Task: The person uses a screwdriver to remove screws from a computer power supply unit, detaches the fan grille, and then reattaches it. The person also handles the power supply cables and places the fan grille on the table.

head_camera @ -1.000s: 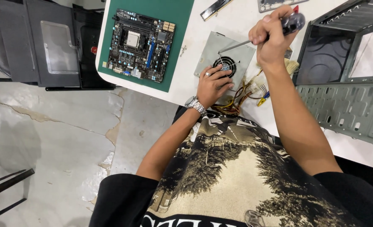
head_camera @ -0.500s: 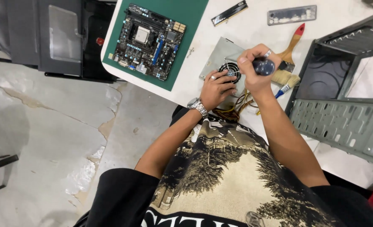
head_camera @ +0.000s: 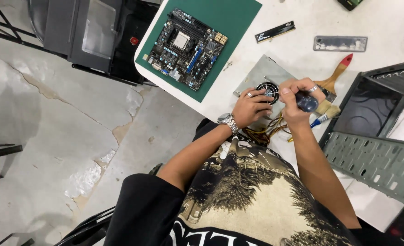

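A grey metal power supply box (head_camera: 263,75) with a round fan grille (head_camera: 269,89) lies on the white table (head_camera: 302,23), coloured wires (head_camera: 275,130) spilling from its near side. My left hand (head_camera: 249,107), with a ring and a wristwatch, rests on the box beside the fan. My right hand (head_camera: 297,102) grips a dark-handled screwdriver (head_camera: 307,101) held upright over the box next to the fan. The screwdriver's tip is hidden by my fingers.
A motherboard (head_camera: 186,48) lies on a green mat (head_camera: 231,18) at the table's left. A memory stick (head_camera: 275,32), a metal port plate (head_camera: 340,43), a red-handled paintbrush (head_camera: 336,77) and an open computer case (head_camera: 379,132) are around. A dark cabinet (head_camera: 92,32) stands on the cracked floor.
My right hand came down from a raised position near the case and now holds the screwdriver upright over the box by the fan. The left hand stayed on the box.
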